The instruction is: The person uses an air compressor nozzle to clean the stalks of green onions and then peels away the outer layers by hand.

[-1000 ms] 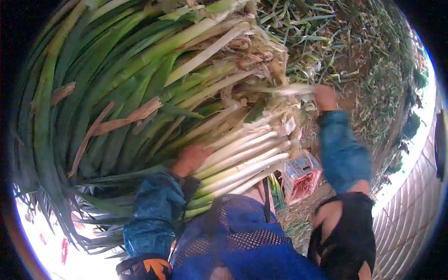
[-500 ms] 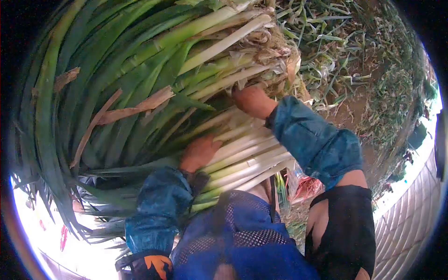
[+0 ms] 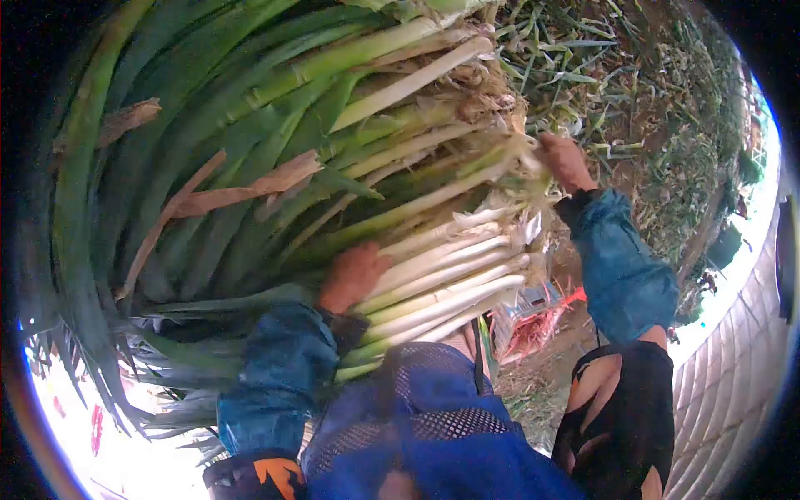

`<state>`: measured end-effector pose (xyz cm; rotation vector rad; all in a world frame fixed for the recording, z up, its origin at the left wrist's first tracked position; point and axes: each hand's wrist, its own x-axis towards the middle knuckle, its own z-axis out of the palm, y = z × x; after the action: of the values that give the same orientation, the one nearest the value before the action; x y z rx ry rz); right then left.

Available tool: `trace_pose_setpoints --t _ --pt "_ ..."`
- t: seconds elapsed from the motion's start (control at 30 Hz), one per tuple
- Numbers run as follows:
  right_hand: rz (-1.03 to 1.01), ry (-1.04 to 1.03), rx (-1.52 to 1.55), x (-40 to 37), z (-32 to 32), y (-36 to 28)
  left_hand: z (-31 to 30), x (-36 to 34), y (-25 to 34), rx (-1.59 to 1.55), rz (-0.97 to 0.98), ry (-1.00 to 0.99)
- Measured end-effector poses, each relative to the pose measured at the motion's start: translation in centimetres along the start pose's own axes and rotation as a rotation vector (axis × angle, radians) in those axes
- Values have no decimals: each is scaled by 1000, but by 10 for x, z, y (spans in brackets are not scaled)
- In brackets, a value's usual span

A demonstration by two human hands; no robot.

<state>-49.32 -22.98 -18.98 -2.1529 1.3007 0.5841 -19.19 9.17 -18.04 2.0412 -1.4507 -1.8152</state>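
Observation:
A large heap of green onions [image 3: 450, 250] lies across my lap, long green leaves to the left and white stalks with dry roots to the right. My left hand [image 3: 354, 275] is closed on the stalks of the nearer ones, where green turns to white. Past the root ends, my right hand [image 3: 567, 161] is held with its fingers curled together and somewhat blurred. It is close to the root tip of a stalk [image 3: 475, 179], and what its fingers pinch, if anything, cannot be made out.
Torn leaves and peelings [image 3: 583, 75] litter the soil at the upper right. Red strings [image 3: 533, 329] lie beside my knee, below the root ends. Dry brown leaf strips [image 3: 250, 190] rest on the green leaves. A pale quilted sheet [image 3: 725, 375] is at the right edge.
My right hand has moved right, from over the stalks to beyond the root ends. A stalk hidden beneath it before now shows. My left hand has barely moved.

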Motion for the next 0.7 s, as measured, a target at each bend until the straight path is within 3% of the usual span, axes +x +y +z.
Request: trace_pose_setpoints --t 0.07,0.1,0.13,0.17,0.33,0.47,0.57,0.63,0.7 --pt "-192 -24 187 -11 28 -16 6 6 -6 70 82 94" --pt "-4 -193 136 -14 28 -40 6 9 -10 152 182 151" --pt "-107 -144 421 -24 26 -57 7 10 -14 236 278 212" --pt "-28 -202 523 -27 25 -65 8 11 -16 318 370 265" --pt "62 -238 680 -50 -1 -71 -15 5 13 384 432 356" --pt "-132 -212 412 -66 -4 -60 -3 11 8 230 308 481" --pt "-189 -97 260 -73 -9 -47 -3 12 0 31 265 313" --pt "-6 33 33 -63 6 15 8 13 -12 109 319 351" --pt "38 195 -132 -52 -7 81 12 14 -11 163 353 335"
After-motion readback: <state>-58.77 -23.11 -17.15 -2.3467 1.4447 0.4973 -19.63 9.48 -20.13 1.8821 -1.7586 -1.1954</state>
